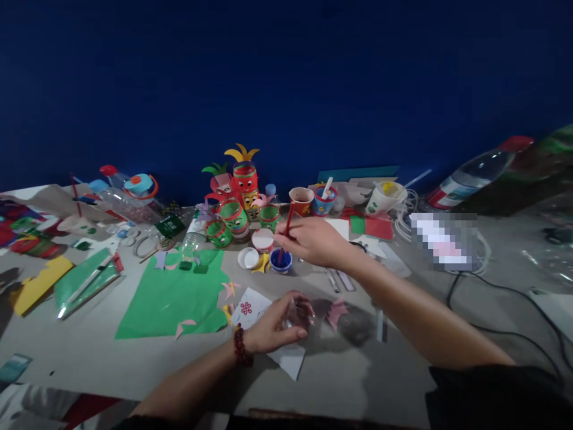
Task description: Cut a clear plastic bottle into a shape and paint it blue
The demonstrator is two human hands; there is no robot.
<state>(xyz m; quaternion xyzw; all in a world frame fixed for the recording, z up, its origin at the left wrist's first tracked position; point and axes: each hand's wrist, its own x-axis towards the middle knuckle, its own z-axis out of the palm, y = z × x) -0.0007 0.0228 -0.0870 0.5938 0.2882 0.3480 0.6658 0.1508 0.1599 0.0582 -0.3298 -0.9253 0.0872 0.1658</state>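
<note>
My right hand is closed on a thin red brush, whose tip dips into a small blue paint cup. My left hand, with a red bead bracelet at the wrist, curls round a clear plastic bottle piece lying on the table. Under that hand lies a white paper with a red knot mark. A white lid and a white cap sit just left of the blue cup.
A large green paper sheet lies to the left. Decorated bottle figures and green-banded cups stand behind. Paper cups, a tilted water bottle, black cables and yellow paper lie around the table.
</note>
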